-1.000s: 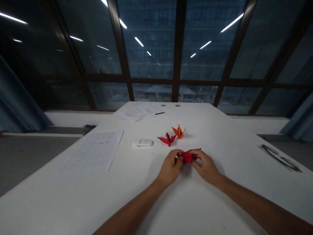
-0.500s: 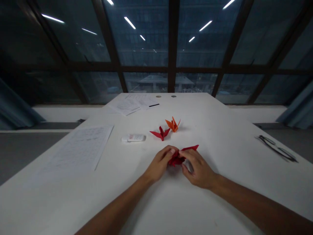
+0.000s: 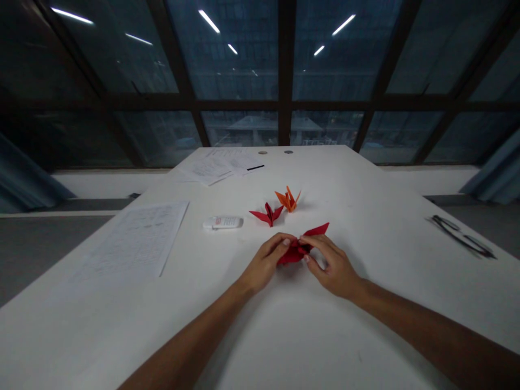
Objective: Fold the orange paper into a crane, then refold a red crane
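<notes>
A folded red paper piece [image 3: 291, 254] is between my two hands, just above the white table [image 3: 260, 325]. My left hand [image 3: 268, 261] is closed on its left side, thumb and fingers pinching it. On the other side, my right hand [image 3: 333, 266] grips the paper with thumb and fingertips; one pointed red flap sticks out beyond those fingers. Part of the paper is hidden by the fingers. A smaller red paper crane [image 3: 268, 215] stands just beyond my hands, and an orange paper crane [image 3: 289, 200] is behind it to the right.
Left of the cranes lies a white correction-tape-like object [image 3: 222, 222]. A written sheet [image 3: 134, 238] is at the left, with more papers [image 3: 215, 166] at the far left. Black-framed glasses [image 3: 463, 236] rest near the right edge. Windows stand behind the table.
The view has tilted slightly, so the table appears higher. Both hands still hold the red paper, whose shape has opened a little on the underside, and my right fingers have shifted slightly.
</notes>
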Demonstrator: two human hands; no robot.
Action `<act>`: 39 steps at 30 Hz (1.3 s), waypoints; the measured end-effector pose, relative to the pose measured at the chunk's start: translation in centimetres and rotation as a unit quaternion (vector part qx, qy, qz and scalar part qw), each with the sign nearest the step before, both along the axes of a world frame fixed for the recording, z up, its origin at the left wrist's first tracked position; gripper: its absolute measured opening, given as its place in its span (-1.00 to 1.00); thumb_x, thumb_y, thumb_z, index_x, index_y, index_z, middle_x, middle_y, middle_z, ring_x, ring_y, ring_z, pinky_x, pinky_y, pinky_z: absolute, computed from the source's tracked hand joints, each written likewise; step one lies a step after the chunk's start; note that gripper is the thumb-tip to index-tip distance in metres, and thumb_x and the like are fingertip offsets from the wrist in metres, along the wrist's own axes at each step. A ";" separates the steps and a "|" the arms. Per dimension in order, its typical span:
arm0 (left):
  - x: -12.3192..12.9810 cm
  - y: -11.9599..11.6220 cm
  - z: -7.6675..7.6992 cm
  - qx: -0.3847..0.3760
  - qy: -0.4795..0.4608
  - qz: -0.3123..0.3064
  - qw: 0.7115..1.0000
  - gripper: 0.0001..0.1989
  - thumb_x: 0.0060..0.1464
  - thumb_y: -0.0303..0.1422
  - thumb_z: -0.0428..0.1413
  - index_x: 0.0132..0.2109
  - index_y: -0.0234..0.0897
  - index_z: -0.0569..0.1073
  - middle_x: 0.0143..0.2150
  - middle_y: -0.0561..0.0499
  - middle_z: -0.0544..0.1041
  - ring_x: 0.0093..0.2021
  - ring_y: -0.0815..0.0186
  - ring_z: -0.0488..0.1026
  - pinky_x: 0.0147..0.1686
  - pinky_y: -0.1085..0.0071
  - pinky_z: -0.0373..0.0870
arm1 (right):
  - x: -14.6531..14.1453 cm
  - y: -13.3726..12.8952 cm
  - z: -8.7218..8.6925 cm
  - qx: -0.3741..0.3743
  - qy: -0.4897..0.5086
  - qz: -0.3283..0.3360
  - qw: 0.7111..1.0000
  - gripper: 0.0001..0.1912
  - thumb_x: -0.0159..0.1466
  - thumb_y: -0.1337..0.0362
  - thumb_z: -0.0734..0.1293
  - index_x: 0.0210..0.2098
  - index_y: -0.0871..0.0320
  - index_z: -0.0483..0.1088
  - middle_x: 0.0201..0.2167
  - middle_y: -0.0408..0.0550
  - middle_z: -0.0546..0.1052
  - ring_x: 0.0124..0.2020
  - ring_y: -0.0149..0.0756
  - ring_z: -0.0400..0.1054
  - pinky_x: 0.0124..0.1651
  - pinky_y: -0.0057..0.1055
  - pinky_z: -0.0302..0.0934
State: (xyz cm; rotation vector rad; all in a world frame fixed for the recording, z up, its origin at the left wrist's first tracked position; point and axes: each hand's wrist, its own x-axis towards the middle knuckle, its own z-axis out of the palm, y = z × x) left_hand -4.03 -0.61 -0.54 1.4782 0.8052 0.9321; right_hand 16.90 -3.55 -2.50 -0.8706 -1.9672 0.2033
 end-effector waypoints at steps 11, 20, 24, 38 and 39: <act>0.5 0.0 -0.8 -0.031 -0.020 -0.074 0.997 -0.64 0.08 -0.30 0.33 -0.02 -0.28 0.44 -0.24 0.00 0.54 -0.26 0.34 0.45 -0.20 0.39 0.33 | 0.5 0.3 -0.5 -0.158 0.189 -0.065 0.967 -0.85 0.39 0.22 0.36 -0.07 0.05 0.50 -0.19 -0.05 0.63 -0.21 -0.24 0.55 -0.09 -0.27 0.48; 0.7 0.1 -1.0 -0.044 -0.063 0.032 0.997 -0.65 0.02 -0.31 0.37 -0.07 -0.28 0.48 -0.30 0.07 0.49 -0.32 0.42 0.42 -0.25 0.45 0.32 | 0.5 1.2 -0.6 -0.129 0.267 -0.025 0.955 -0.93 0.34 0.33 0.36 -0.22 0.04 0.37 -0.07 -0.04 0.51 0.01 -0.21 0.42 0.10 -0.18 0.35; 0.8 0.2 -0.7 -0.071 -0.087 0.084 0.990 -0.68 0.00 -0.35 0.36 -0.10 -0.26 0.48 -0.30 0.11 0.47 -0.28 0.41 0.45 -0.20 0.46 0.34 | 0.8 1.5 -0.5 -0.101 0.235 -0.047 0.966 -0.96 0.33 0.30 0.35 -0.24 0.03 0.38 -0.09 -0.03 0.41 0.02 -0.17 0.36 0.07 -0.17 0.33; -0.2 0.8 -0.1 -0.123 -0.123 -0.010 0.985 -0.74 0.15 -0.25 0.26 -0.08 -0.31 0.53 -0.17 -0.06 0.57 -0.23 0.34 0.46 -0.16 0.38 0.37 | 0.4 1.5 0.3 -0.281 0.341 -0.006 0.897 -0.90 0.18 0.36 0.34 -0.32 0.06 0.33 -0.49 -0.24 0.47 -0.53 -0.40 0.33 -0.42 -0.39 0.25; -0.1 0.6 -0.1 -0.088 -0.098 -0.017 0.991 -0.72 0.11 -0.29 0.31 -0.06 -0.30 0.52 -0.14 -0.05 0.56 -0.19 0.33 0.46 -0.13 0.39 0.37 | 0.4 1.6 0.3 -0.287 0.341 -0.002 0.895 -0.90 0.18 0.35 0.34 -0.32 0.07 0.33 -0.49 -0.24 0.47 -0.53 -0.40 0.34 -0.42 -0.38 0.26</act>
